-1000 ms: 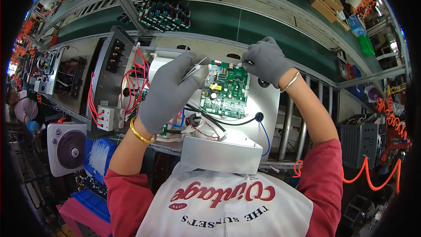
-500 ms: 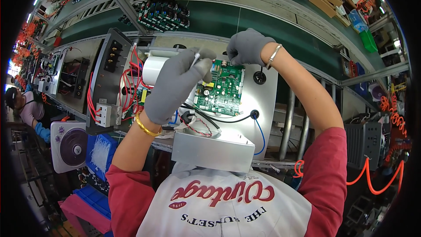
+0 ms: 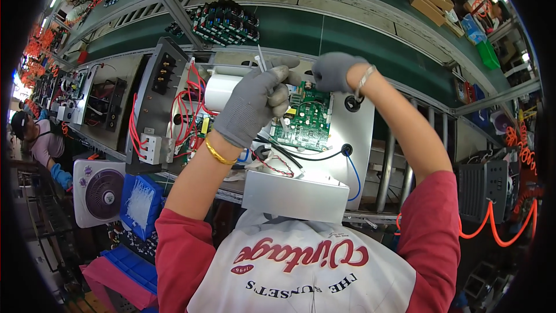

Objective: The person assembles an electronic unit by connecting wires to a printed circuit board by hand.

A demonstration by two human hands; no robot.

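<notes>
In my gloved left hand [image 3: 252, 104], thin white cable ties [image 3: 260, 58] stick up between pinched fingers. This hand is over the left side of a green circuit board [image 3: 313, 119], hiding part of it. Close to the board's far edge, my gloved right hand [image 3: 336, 72] has its fingers curled in, smeared by motion; what they hold, if anything, is hidden. The board lies on a shiny metal panel [image 3: 360, 124]. Left of it is a white cylinder [image 3: 221, 91]. Black cables [image 3: 315, 158] run along the board's near side.
A silver metal cover [image 3: 295, 197] stands between my body and the board. Red wires [image 3: 186, 101] and a dark upright panel [image 3: 159, 78] are at left. A blue bin [image 3: 142, 206] holds white strips. Stacked circuit boards [image 3: 226, 23] lie beyond. Another person [image 3: 43, 139] works far left.
My left hand has turned, and the white ties now point up beyond its fingers. My right hand has shifted slightly and blurred. The whole view has moved a little.
</notes>
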